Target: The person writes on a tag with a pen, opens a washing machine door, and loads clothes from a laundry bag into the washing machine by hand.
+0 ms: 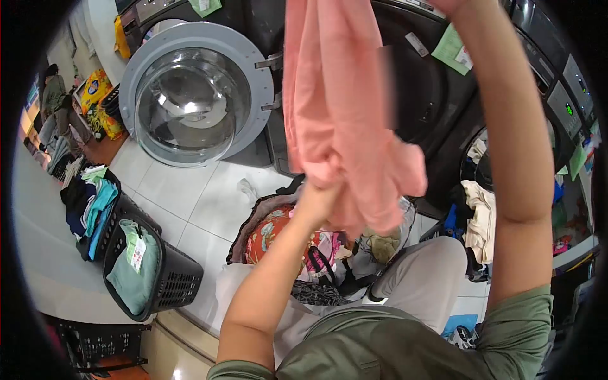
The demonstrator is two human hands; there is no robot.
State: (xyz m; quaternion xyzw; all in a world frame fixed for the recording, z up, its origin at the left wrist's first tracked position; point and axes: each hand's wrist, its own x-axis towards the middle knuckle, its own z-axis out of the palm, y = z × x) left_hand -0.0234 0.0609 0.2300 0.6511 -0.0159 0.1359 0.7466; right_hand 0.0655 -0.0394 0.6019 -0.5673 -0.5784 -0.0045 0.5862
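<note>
Head view, left hand [324,197] clenched on lower folds of pink garment [342,107], right hand [448,4] raised at top edge, finger state not determinable, garment suspended above laundry bag [237,244], beside open washer door [195,95].

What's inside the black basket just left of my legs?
In the black basket, a folded grey-green garment shows, with a green slip on it. Whatever lies underneath is covered.
</note>
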